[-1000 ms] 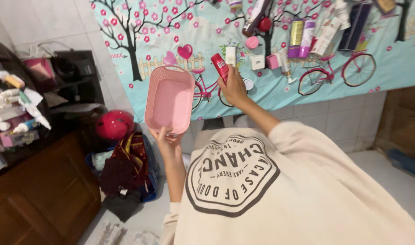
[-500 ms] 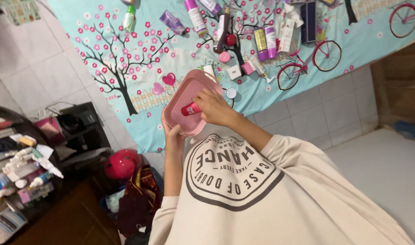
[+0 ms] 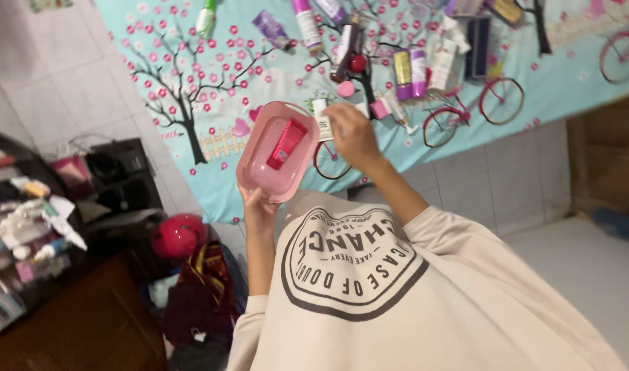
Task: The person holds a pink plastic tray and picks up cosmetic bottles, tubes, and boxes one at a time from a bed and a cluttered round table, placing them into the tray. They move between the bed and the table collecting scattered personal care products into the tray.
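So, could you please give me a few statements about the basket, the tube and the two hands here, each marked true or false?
1. The left hand holds the pink basket by its near edge. True.
2. The red tube is gripped in the right hand. False: it lies inside the basket, apart from that hand.
3. The right hand is at a small white box on the floral cloth. True.
4. The basket is full of bottles. False: only the red tube shows in it.
5. A red helmet sits lower left of the basket. True.
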